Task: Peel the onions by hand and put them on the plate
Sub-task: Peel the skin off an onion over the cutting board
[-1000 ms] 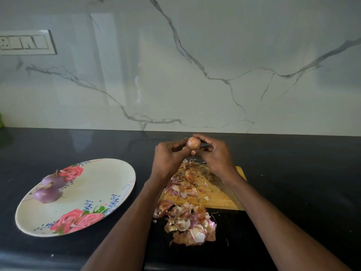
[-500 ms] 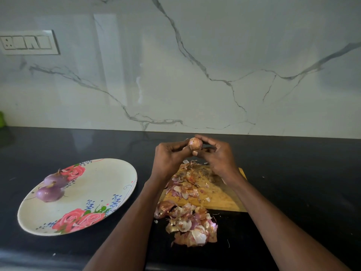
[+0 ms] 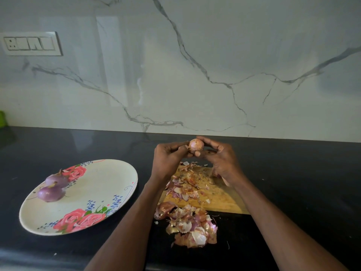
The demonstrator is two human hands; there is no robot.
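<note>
I hold a small round onion with papery pinkish-brown skin point(image 3: 196, 145) up in front of me, above the far end of a light wooden chopping board point(image 3: 218, 200). My left hand point(image 3: 169, 159) pinches the onion's left side between curled fingers and thumb. My right hand point(image 3: 222, 160) closes around its right side, fingers curled over the top and thumb beneath. Both hands touch the onion, and their fingertips nearly meet around it.

The board lies on a black stone countertop point(image 3: 293, 173) and is strewn with torn onion skins. A larger heap of brown, purple and white onion peels point(image 3: 188, 224) sits on the counter just at the board's near edge, between my forearms.

To my left, well apart from the board, rests a round cream plate printed with pink roses and small blue flowers point(image 3: 101, 184). Two peeled purple onions lie on its far left side, touching each other: one nearer me point(image 3: 51, 193), one just behind it point(image 3: 56, 180).

A white marble wall with grey veins point(image 3: 195, 65) rises behind the counter, with a white switch panel point(image 3: 31, 44) at upper left.
</note>
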